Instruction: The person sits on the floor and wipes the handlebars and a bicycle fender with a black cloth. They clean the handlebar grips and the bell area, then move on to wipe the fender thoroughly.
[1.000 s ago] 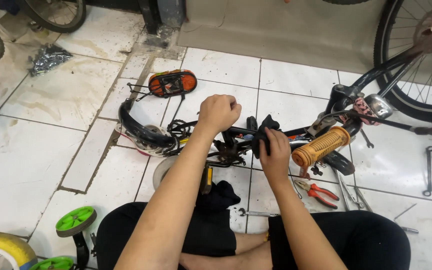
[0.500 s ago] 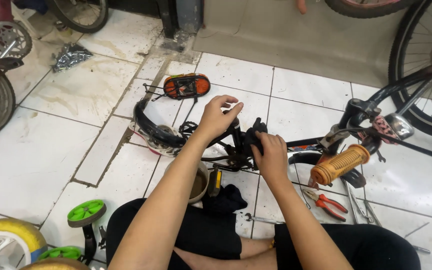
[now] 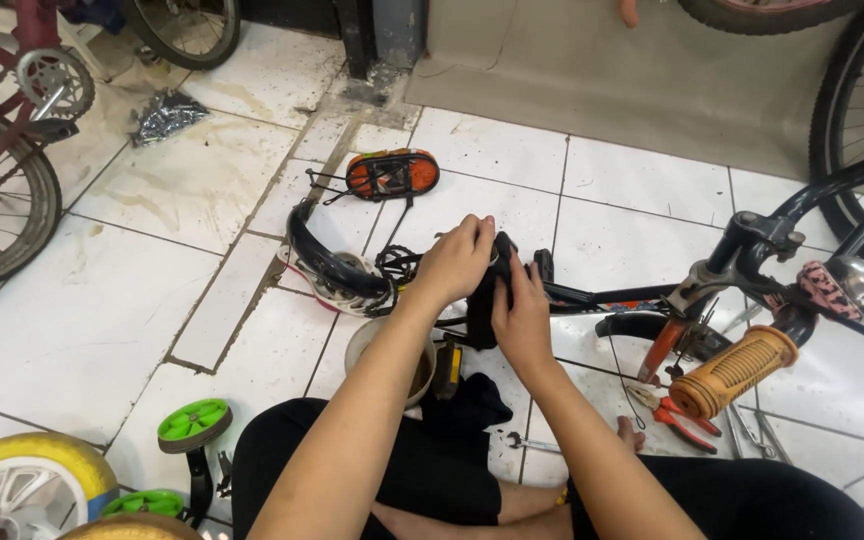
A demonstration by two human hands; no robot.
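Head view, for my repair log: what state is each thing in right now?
Left hand: closed on the black part at the frame.
Right hand: pressed on the same black part.
Small bike frame: lying on its side on the tiles.
Orange saddle: detached, upside down.
Red pliers: lying on the floor, untouched.
Green training wheels: off the bike.

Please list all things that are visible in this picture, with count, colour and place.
bicycle frame: one, black, lying on the tiles, centre
black part: one, at the frame, between both hands
handlebar grip: one, orange-brown, right
saddle: one, orange and black, upside down, upper centre
bowl: one, pale, under the left forearm
pliers: one, red handles, lower right
training wheels: two, green, lower left
wheel: one, yellow tyre, bottom left corner
red bicycle: one, upper left
left hand: on the black part
right hand: on the black part
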